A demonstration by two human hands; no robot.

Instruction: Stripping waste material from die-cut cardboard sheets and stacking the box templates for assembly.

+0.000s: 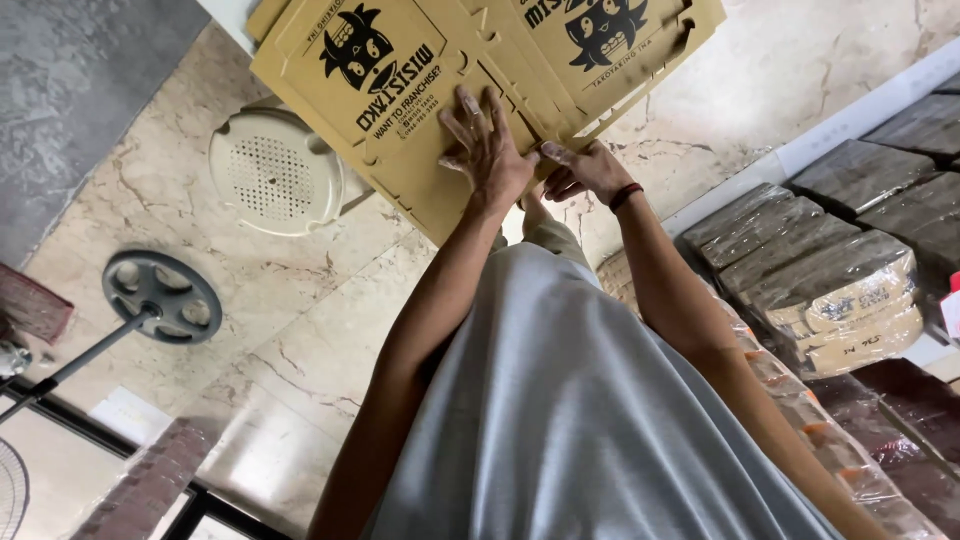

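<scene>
A flat yellow-brown cardboard box blank [400,90] with black cartoon prints lies over a stack of similar blanks [620,40] in front of me. My left hand [487,145] presses flat on it, fingers spread, near its lower corner. My right hand [585,170], with a dark red band on the wrist, has its fingers curled on the cardboard's edge right beside the left hand. My grey shirt fills the lower middle of the view and hides what is below the hands.
A white round plastic stool [275,170] stands under the cardboard's left side on a marble floor [300,330]. A standing fan's round base [162,296] is at the left. Plastic-wrapped bundles of cardboard [830,290] are stacked along the right.
</scene>
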